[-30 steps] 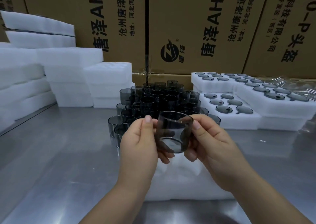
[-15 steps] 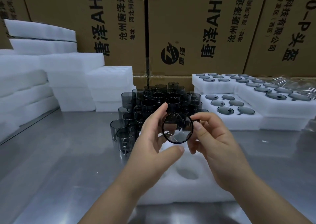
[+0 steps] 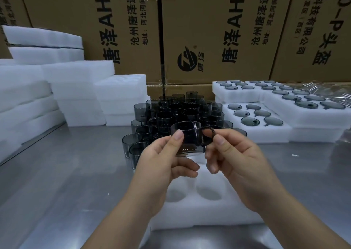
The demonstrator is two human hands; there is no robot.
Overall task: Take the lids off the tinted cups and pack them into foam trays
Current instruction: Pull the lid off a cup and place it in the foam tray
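The two forearms come in from the bottom edge, cut off below the elbow. Under them a white foam tray point(image 3: 190, 216) lies on the steel table point(image 3: 57, 163). Two of its round pockets show bare; the rest of its top is hidden by the hands.

Above the tray, the tinted cup point(image 3: 190, 134) is held upright in the air. The left hand point(image 3: 161, 163) grips it, thumb on the near wall and fingers curled round underneath. The right hand point(image 3: 235, 159) pinches the ring handle point(image 3: 206, 128) on the cup's right side between thumb and forefinger. The dark plastic makes it hard to tell whether a lid sits on the rim.

Just behind the hands stands a tight cluster of loose cups point(image 3: 176, 110), some stacked, too dark and crowded to count; the nearest are partly covered by the left hand.

To the right, well apart from the near tray, lie packed trays point(image 3: 256, 134) with grey rounds filling their pockets. At the far right, some clear pieces point(image 3: 326, 92) blur together and run off the frame.

On the left rise foam stacks point(image 3: 76, 97), the outermost cut off by the edge. Cardboard boxes point(image 3: 218, 30) with printed lettering wall off the back.
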